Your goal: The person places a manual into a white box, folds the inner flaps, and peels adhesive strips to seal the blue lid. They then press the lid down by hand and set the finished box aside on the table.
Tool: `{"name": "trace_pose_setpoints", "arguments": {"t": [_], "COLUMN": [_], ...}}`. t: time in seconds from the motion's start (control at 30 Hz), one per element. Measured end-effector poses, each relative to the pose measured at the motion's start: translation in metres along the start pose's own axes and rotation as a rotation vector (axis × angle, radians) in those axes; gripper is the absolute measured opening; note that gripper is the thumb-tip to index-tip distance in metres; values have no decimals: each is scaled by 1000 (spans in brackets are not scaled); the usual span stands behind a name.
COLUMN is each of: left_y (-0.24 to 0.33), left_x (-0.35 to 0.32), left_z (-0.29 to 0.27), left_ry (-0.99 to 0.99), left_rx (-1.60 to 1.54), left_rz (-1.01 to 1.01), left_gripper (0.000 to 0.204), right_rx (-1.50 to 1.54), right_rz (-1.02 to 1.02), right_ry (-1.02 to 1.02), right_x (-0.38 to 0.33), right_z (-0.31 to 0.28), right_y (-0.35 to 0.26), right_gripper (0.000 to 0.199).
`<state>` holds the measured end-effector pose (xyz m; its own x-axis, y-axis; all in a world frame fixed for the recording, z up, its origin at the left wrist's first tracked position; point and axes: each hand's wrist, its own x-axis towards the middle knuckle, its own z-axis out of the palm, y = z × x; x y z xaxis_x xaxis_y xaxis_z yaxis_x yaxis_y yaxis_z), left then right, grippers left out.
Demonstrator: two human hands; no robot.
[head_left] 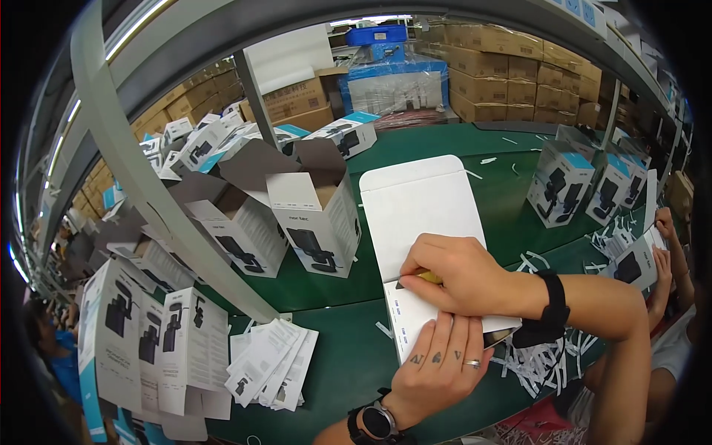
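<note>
A flattened white carton point(419, 204) lies on the green table point(348, 363) in front of me, its lid flap pointing away. My left hand point(437, 367) presses flat on the carton's near edge, fingers together, a ring on one finger and a watch at the wrist. My right hand point(456, 271) reaches across from the right and grips a small yellow tool point(429, 277), whose dark tip touches the carton's lower left part. A black band sits on the right wrist.
Open printed product boxes point(315, 215) stand left of the carton. Flat printed cartons point(156, 334) and leaflets point(271, 363) lie at lower left. More boxes point(571, 182) stand at right, where another person's hands point(664, 222) hold a box. White paper strips point(541, 363) litter the table.
</note>
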<state>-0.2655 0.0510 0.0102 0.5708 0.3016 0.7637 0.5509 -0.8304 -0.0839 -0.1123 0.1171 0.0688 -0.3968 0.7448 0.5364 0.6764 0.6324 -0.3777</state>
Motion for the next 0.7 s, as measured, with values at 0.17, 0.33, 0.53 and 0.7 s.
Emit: {"name": "trace_pose_setpoints", "arguments": {"t": [0.17, 0.33, 0.53, 0.7], "left_y": [-4, -6, -17, -13], "left_x": [-3, -6, -8, -2], "left_z": [0, -5, -14, -11], "left_ry": [5, -21, -2, 1], "left_rx": [6, -27, -2, -102], "left_rz": [-12, -35, -19, 50], "left_gripper": [44, 44, 43, 48], "right_rx": [112, 123, 66, -111], "right_rz": [-67, -81, -63, 457], "right_ry": [-93, -222, 294, -47], "right_x": [7, 14, -4, -78], "right_z": [-1, 1, -56, -120], "right_y": [-4, -15, 8, 50], "right_gripper": [14, 12, 23, 49]}}
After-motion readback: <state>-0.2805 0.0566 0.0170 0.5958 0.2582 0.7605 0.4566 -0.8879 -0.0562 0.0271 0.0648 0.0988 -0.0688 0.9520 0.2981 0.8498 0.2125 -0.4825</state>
